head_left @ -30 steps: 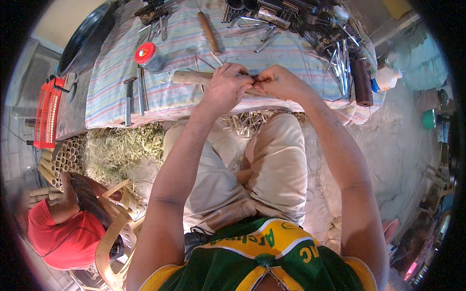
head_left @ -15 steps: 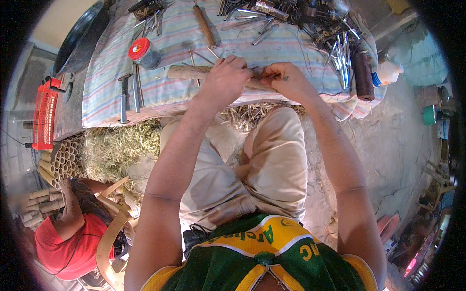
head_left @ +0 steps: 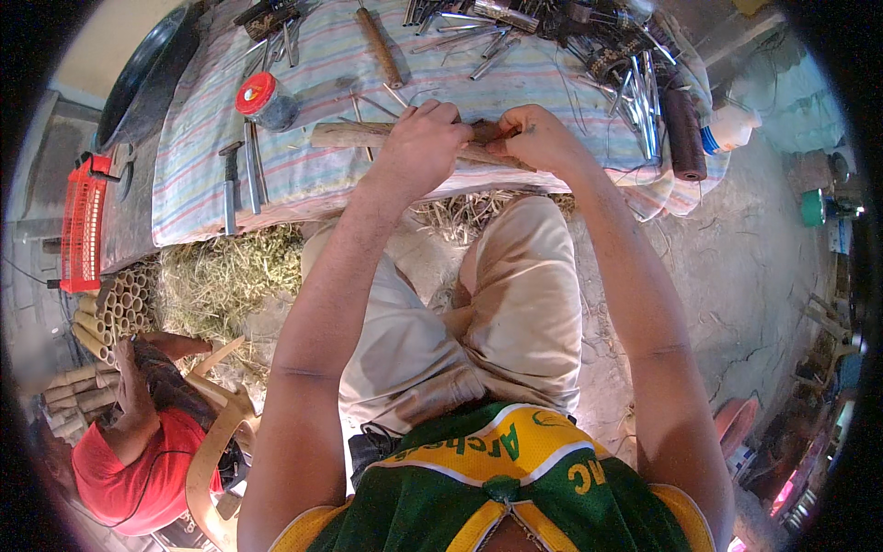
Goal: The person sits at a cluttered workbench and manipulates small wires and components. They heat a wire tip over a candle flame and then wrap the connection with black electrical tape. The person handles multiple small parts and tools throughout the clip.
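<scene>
My left hand (head_left: 423, 140) is closed, knuckles up, over a weathered strip of wood (head_left: 342, 135) lying across the near part of the table. My right hand (head_left: 541, 140) is closed in a pinch at the strip's right end, thumb and forefinger pressed together. Between the hands a small dark piece shows at the fingertips, too hidden to name. Just beyond the left hand lie thin metal rods (head_left: 394, 96) and a tool with a wooden handle (head_left: 380, 48). To the left are a hammer (head_left: 230, 184) and a jar with a red lid (head_left: 267, 99).
A striped cloth (head_left: 303, 193) covers the table. Metal tubes (head_left: 647, 115) and dark engraved pieces pile up at the far right, near a brown cylinder (head_left: 685, 138) and a plastic bottle (head_left: 731, 129). A red crate (head_left: 85, 221) stands left. A person in red (head_left: 152, 460) sits lower left.
My right hand has turned slightly, its fingers drawing into a tighter pinch. The left hand stays closed over the wood strip, and the whole view has shifted a little.
</scene>
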### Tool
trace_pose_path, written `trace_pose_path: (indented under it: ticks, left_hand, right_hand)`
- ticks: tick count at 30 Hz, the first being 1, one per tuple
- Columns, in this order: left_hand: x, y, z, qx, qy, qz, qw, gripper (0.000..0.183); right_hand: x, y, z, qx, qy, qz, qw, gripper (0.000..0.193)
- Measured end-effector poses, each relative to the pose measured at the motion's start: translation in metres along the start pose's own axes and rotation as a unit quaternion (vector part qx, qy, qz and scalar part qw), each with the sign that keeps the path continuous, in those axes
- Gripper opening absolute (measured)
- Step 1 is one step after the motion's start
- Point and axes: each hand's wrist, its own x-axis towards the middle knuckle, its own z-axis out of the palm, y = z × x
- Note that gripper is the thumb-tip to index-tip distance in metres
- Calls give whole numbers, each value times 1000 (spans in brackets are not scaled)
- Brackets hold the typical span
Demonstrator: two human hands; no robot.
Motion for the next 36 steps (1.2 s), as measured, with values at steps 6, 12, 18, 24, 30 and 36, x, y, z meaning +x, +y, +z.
trace_pose_path:
  ticks: [6,12,18,24,30,36]
  left_hand:
    - [0,-1,1,-22,-2,-10,1000,15]
    - [-1,-2,4,5,7,-2,1000,14]
    - [-3,-2,2,-1,-5,-30,1000,16]
    - [-2,-2,3,-38,15,-17,999,17]
    - [-3,-2,1,-44,6,-23,999,18]
    - [-3,0,0,-43,8,-16,999,18]
  right_hand:
    - [2,-5,-3,21,-25,66,997,25]
    - [5,-1,-6,-5,-35,34,999,22]
    - [12,7,-1,57,-57,64,995,17]
    - [11,19,1,70,-27,25,997,20]
    - [5,1,-5,36,-39,78,996,24]
    - [7,-1,-2,48,-26,76,996,24]
